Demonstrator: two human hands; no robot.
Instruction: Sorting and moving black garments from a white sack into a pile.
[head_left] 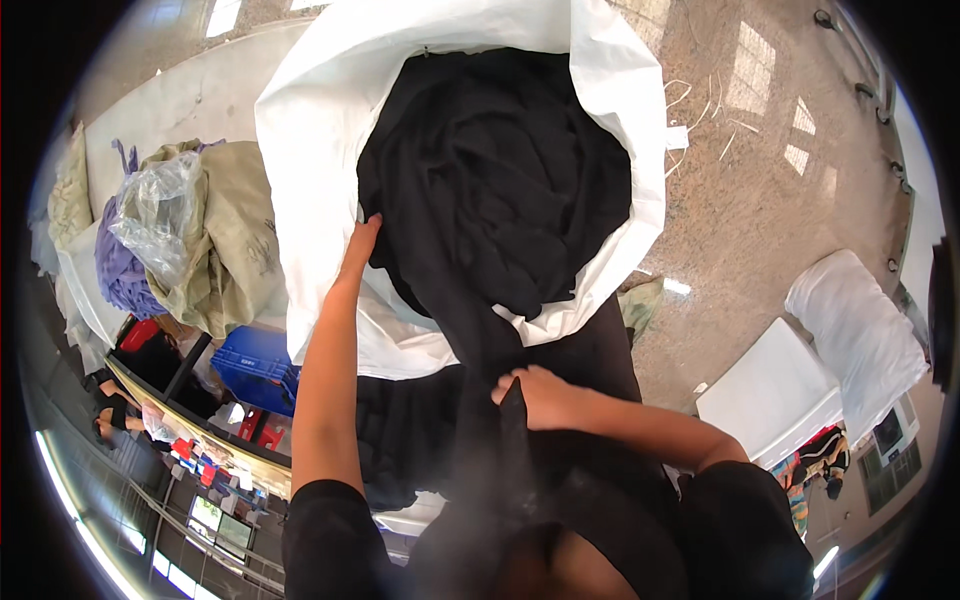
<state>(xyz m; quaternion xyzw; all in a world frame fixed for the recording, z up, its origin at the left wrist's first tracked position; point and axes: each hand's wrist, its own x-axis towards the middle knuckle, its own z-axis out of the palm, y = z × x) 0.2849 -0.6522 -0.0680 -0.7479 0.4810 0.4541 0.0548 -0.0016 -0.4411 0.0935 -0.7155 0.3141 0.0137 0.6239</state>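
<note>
From my end, the black fabric (500, 190) is heaped in the white bag (310, 130), w/ a length trailing over the near rim. L hand (366, 238) is at the fabric's left edge; fingertips are hidden, so I can't tell if it's gripping. R hand (545, 398) is curled tight on the trailing length, tho the exact hold's hard to make out: fabric & black clothing (620, 490) merge there. Bag's far edge is cut off at top of view, its bottom hidden. On the left, clear plastic (165, 215) covers part of an olive sack (235, 230); I see only part of the blue case (250, 362).
</note>
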